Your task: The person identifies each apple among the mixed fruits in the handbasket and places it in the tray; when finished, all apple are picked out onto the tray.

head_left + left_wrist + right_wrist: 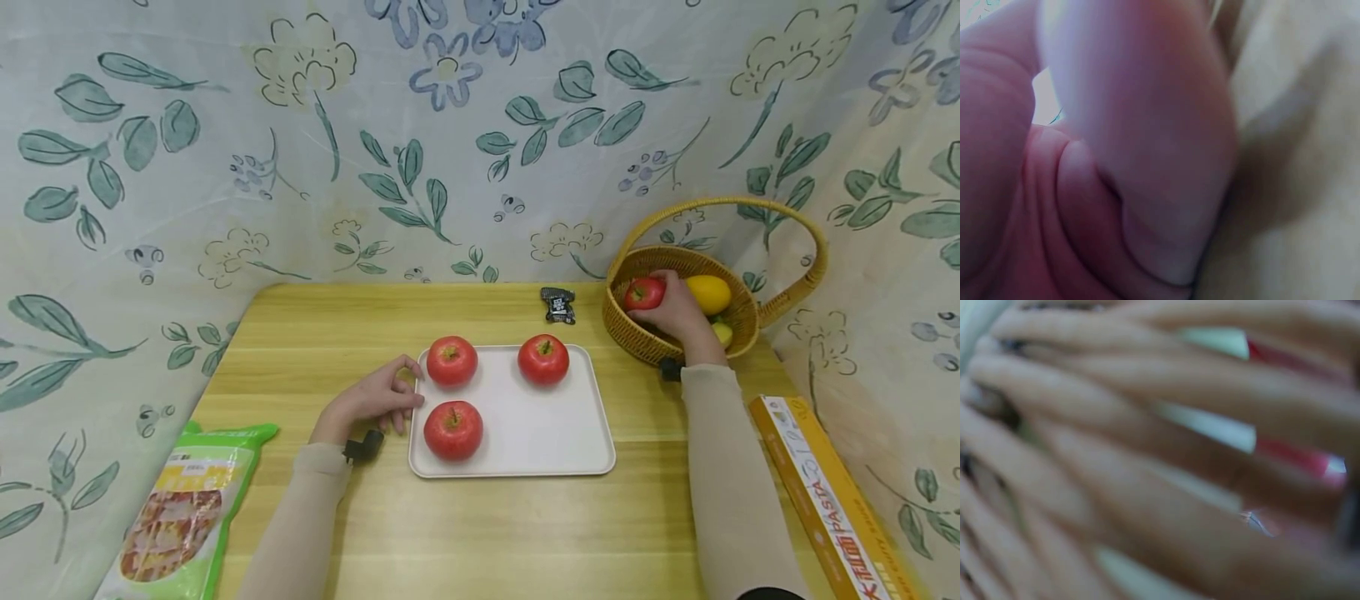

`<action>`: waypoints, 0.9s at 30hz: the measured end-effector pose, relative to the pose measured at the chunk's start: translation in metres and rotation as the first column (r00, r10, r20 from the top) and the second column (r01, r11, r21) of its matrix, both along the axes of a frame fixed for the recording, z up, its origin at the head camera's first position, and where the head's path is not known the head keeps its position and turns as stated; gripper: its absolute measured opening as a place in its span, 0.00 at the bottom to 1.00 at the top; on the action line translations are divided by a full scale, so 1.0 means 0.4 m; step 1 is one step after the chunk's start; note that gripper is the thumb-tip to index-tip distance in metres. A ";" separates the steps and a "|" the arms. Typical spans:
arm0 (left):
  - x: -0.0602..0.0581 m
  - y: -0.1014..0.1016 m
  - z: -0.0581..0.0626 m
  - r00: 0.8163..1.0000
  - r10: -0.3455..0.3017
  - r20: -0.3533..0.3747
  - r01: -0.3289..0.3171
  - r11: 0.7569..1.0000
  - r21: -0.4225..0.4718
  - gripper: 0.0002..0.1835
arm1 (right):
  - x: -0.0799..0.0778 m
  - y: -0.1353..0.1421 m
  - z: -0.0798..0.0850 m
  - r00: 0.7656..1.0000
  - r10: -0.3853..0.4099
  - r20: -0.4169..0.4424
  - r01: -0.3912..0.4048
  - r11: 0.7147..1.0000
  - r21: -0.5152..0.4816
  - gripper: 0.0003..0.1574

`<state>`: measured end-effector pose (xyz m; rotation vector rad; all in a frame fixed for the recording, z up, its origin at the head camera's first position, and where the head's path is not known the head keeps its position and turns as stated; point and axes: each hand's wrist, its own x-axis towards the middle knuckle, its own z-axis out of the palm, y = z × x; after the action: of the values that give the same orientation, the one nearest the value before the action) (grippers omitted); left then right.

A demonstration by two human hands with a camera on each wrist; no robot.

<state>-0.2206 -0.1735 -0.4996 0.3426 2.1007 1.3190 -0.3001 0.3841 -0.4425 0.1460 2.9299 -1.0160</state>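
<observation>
My right hand (672,310) is inside the wicker basket (626,336), thumb and fingers around a red apple (643,293). A yellow fruit (708,294) and a partly covered yellow-green fruit (722,334) lie beside that hand. The right wrist view is filled by blurred wicker strips (1147,431) with slivers of red behind. My left hand (378,394) rests at the left edge of the white tray (540,433), fingers loosely bent and holding nothing. On the tray sit three red apples: back left (452,362), front left (453,430) and back right (543,360). Bare fingers (1141,125) fill the left wrist view.
A small black packet (558,306) lies left of the basket. The basket's tall handle (720,201) arches over its opening. An orange pasta box (832,500) lies along the right edge, and a green food bag (183,508) at the left. Floral cloth (450,167) hangs behind the wooden table (525,533).
</observation>
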 end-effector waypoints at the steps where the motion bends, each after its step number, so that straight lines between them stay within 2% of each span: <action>1: 0.000 0.000 0.000 1.000 0.000 0.000 0.000 1.000 0.000 0.28 | 0.001 0.000 0.000 1.000 0.001 0.001 -0.001 1.000 -0.004 0.63; 18: 0.001 0.002 0.002 1.000 0.004 0.003 -0.004 1.000 0.009 0.28 | 0.017 0.008 0.028 1.000 -0.015 -0.022 0.015 1.000 -0.025 0.65; 27: 0.002 0.002 0.006 1.000 0.002 0.003 -0.002 1.000 0.003 0.27 | 0.068 -0.022 0.075 0.997 -0.076 -0.024 0.074 0.993 -0.090 0.68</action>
<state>-0.2197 -0.1726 -0.4972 0.3393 2.0971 1.3231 -0.2729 0.3753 -0.4125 0.2434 2.9167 -1.1661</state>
